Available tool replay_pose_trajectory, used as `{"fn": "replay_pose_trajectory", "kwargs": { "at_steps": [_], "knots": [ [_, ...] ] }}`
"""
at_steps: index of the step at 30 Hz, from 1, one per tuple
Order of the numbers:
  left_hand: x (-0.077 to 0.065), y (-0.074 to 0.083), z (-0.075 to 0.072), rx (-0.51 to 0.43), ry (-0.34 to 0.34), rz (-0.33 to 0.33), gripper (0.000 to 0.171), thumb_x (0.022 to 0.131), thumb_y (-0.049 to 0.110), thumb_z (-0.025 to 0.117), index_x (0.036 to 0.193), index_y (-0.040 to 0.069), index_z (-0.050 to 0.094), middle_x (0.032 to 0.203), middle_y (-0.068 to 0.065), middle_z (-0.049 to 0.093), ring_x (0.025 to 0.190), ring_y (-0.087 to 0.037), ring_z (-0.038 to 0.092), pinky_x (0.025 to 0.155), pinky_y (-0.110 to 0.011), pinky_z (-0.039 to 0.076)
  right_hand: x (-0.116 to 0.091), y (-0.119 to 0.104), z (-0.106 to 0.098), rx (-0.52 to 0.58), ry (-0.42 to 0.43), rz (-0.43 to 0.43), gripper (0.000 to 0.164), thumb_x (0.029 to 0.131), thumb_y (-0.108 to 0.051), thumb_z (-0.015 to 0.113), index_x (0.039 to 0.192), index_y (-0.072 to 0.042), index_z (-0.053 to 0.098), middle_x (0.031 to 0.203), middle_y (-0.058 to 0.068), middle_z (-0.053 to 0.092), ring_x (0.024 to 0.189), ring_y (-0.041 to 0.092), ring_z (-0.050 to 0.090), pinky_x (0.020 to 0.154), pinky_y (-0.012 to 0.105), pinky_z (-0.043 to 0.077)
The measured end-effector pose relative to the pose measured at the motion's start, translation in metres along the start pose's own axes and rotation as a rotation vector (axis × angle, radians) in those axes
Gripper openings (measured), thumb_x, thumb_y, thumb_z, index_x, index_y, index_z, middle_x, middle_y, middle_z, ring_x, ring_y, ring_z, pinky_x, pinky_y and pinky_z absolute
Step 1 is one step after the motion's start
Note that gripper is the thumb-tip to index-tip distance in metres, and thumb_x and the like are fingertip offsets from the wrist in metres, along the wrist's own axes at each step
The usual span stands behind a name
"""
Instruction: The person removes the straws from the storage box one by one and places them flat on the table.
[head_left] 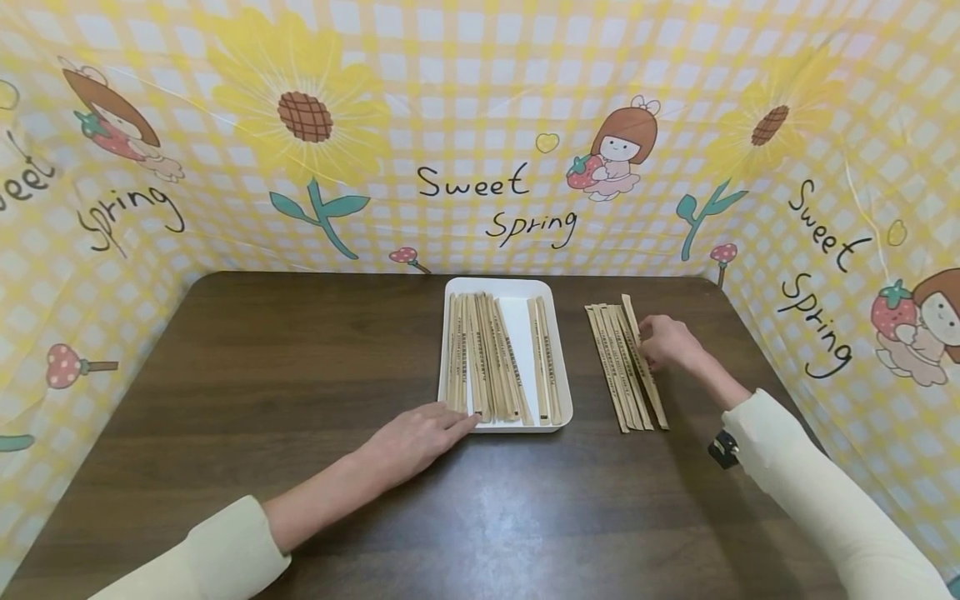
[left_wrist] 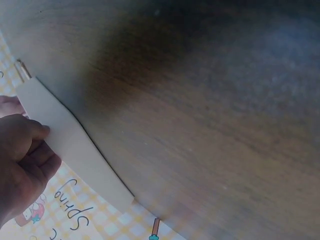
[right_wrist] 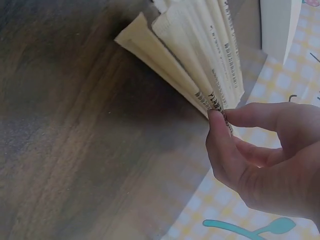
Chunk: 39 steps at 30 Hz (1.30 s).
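A white tray (head_left: 566, 400) holds a large bunch of slim paper-wrapped straws (head_left: 480, 358) on its left and a few more straws (head_left: 543, 358) on its right. My left hand (head_left: 420, 437) holds the tray's near left corner, its thumb against the outer wall in the left wrist view. To the right of the tray, several paper-wrapped straws (head_left: 611, 367) lie side by side on the table. Over their right edge, my right hand (head_left: 663, 342) pinches one paper-wrapped straw (right_wrist: 165, 65) between thumb and fingertips; it stands slightly apart from the others.
The dark wooden table (head_left: 300, 358) extends on both sides of the tray. A yellow checked cloth (head_left: 465, 100) with flowers and lettering rises behind the table and along both sides. A small black device (head_left: 723, 450) sits under my right cuff.
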<state>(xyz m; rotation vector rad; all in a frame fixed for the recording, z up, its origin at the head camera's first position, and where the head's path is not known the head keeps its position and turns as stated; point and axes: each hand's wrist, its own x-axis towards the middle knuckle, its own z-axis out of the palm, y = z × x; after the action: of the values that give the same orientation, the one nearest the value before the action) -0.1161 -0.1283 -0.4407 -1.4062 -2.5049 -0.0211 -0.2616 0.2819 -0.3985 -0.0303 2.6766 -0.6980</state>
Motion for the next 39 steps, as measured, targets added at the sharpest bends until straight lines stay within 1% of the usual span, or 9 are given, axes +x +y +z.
{"fn": "replay_pose_trajectory", "kwargs": {
  "at_steps": [6, 12, 18, 27, 31, 34, 39],
  "knots": [
    [0.0, 0.0, 0.001, 0.001, 0.012, 0.005, 0.045, 0.088, -0.004, 0.068, 0.132, -0.002, 0.061, 0.117, -0.011, 0.07, 0.107, -0.024, 0.066, 0.098, -0.036, 0.051, 0.003, 0.007, 0.002, -0.006, -0.021, -0.002, 0.053, 0.086, 0.001, 0.05, 0.137, 0.014, 0.043, 0.086, 0.021, 0.062, 0.065, 0.019, 0.065, 0.064, 0.035, 0.061],
    [0.0, -0.001, 0.001, -0.002, 0.018, 0.0, 0.043, 0.089, -0.003, 0.067, 0.131, -0.002, 0.062, 0.116, -0.011, 0.07, 0.106, -0.024, 0.066, 0.097, -0.036, 0.052, 0.005, 0.01, 0.002, -0.008, -0.033, 0.007, 0.055, 0.084, 0.004, 0.049, 0.137, 0.014, 0.042, 0.082, 0.02, 0.06, 0.062, 0.019, 0.063, 0.062, 0.034, 0.061],
    [0.0, -0.001, 0.001, -0.004, 0.013, 0.002, 0.044, 0.089, -0.003, 0.068, 0.132, -0.002, 0.061, 0.116, -0.011, 0.07, 0.106, -0.024, 0.066, 0.097, -0.037, 0.052, 0.008, 0.014, 0.006, 0.009, -0.048, 0.018, 0.052, 0.087, 0.004, 0.052, 0.137, 0.014, 0.042, 0.082, 0.019, 0.059, 0.059, 0.017, 0.062, 0.06, 0.033, 0.06],
    [0.0, -0.001, 0.0, -0.005, 0.022, 0.006, 0.044, 0.088, -0.003, 0.068, 0.132, -0.002, 0.061, 0.116, -0.011, 0.07, 0.106, -0.024, 0.066, 0.097, -0.037, 0.052, 0.006, 0.015, 0.006, 0.009, -0.037, 0.028, 0.054, 0.084, 0.004, 0.051, 0.137, 0.013, 0.043, 0.08, 0.016, 0.058, 0.06, 0.016, 0.059, 0.061, 0.032, 0.06],
    [0.0, -0.001, 0.0, 0.003, 0.024, 0.006, 0.044, 0.088, -0.003, 0.068, 0.132, -0.002, 0.061, 0.116, -0.011, 0.07, 0.106, -0.024, 0.066, 0.097, -0.037, 0.052, 0.004, 0.014, 0.005, -0.018, -0.032, 0.025, 0.053, 0.086, 0.001, 0.053, 0.137, 0.012, 0.044, 0.076, 0.014, 0.059, 0.056, 0.014, 0.059, 0.06, 0.032, 0.059],
    [0.0, -0.001, 0.001, 0.002, 0.026, 0.006, 0.044, 0.088, -0.003, 0.068, 0.131, -0.002, 0.061, 0.116, -0.011, 0.07, 0.106, -0.024, 0.066, 0.097, -0.037, 0.051, 0.003, 0.013, 0.006, -0.035, -0.025, 0.02, 0.051, 0.089, -0.002, 0.056, 0.137, 0.012, 0.045, 0.076, 0.014, 0.061, 0.06, 0.015, 0.061, 0.06, 0.031, 0.059],
    [0.0, -0.001, 0.001, 0.0, 0.022, 0.006, 0.044, 0.088, -0.003, 0.068, 0.132, -0.002, 0.061, 0.116, -0.011, 0.07, 0.106, -0.024, 0.066, 0.098, -0.038, 0.051, 0.001, 0.012, 0.005, -0.041, -0.005, 0.015, 0.05, 0.09, -0.004, 0.057, 0.136, 0.012, 0.047, 0.074, 0.012, 0.063, 0.063, 0.017, 0.061, 0.059, 0.03, 0.058]
  ]
}}
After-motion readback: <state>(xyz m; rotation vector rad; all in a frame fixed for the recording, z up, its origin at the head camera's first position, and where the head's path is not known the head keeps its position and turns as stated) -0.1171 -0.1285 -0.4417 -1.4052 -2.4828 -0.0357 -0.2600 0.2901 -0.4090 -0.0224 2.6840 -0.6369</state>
